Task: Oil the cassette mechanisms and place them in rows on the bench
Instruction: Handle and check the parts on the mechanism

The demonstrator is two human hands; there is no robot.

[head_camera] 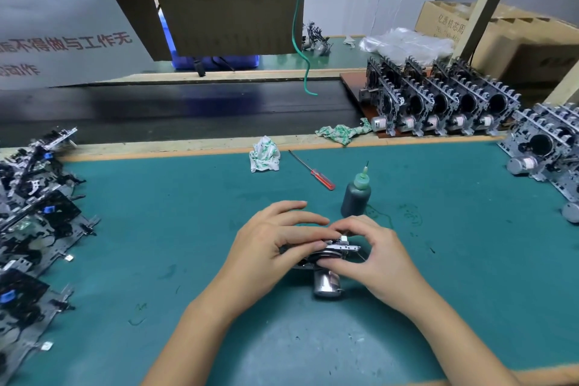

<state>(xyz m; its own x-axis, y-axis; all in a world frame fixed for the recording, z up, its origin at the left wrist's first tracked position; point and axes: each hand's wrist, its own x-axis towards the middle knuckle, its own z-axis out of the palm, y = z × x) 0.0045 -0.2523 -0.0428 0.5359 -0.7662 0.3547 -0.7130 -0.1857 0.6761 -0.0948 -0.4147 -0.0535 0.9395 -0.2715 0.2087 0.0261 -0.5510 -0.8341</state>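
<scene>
A cassette mechanism [336, 249] with a silver motor [326, 287] hanging below it is held just above the green bench mat [188, 229] at the centre. My left hand [269, 247] grips its left side, fingers curled over the top. My right hand [366, 251] pinches its right end between thumb and fingers. Most of the mechanism is hidden under both hands. A dark oil bottle [356, 196] with a green needle tip stands upright just behind my right hand.
Upright mechanisms stand in rows [445, 103] at the back right, with more of them [545, 147] at the right edge. A pile of mechanisms [34, 216] lies on the left. A red-handled screwdriver [313, 171] and crumpled rags [264, 155] lie behind the bottle. A black conveyor belt [172, 110] runs beyond the bench.
</scene>
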